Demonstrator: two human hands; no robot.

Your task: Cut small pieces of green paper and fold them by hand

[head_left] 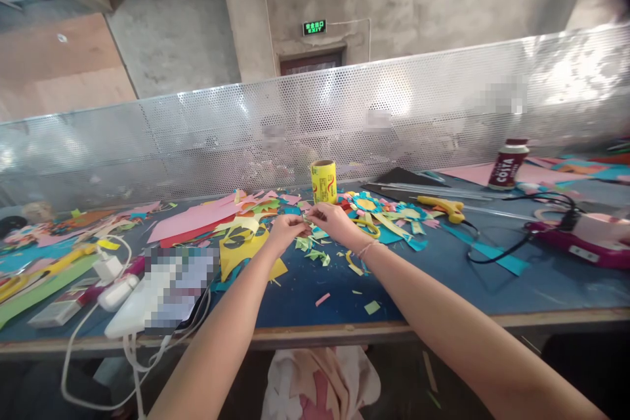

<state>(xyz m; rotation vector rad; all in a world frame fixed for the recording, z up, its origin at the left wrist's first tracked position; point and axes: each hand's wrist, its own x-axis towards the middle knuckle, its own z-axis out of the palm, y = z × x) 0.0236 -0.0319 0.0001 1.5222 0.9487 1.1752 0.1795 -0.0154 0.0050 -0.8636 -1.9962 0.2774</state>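
My left hand (287,230) and my right hand (331,218) meet over the blue table (443,275), both pinched on a small green paper piece (306,219) held between them. Green paper scraps (311,249) lie just below the hands. A yellow paper cut-out (246,246) lies to the left of my left hand. Behind the hands stands a yellow roll of tape (323,181). Yellow-handled scissors (368,228) lie right of my right hand, beside a blue and yellow paper flower (367,203).
Pink and red paper sheets (197,220) lie at the back left. A white power bank (132,305) with cables sits at the front left. A yellow utility knife (443,207), a drink bottle (506,164) and a pink glue gun (575,239) are at the right. A perforated metal screen (344,118) backs the table.
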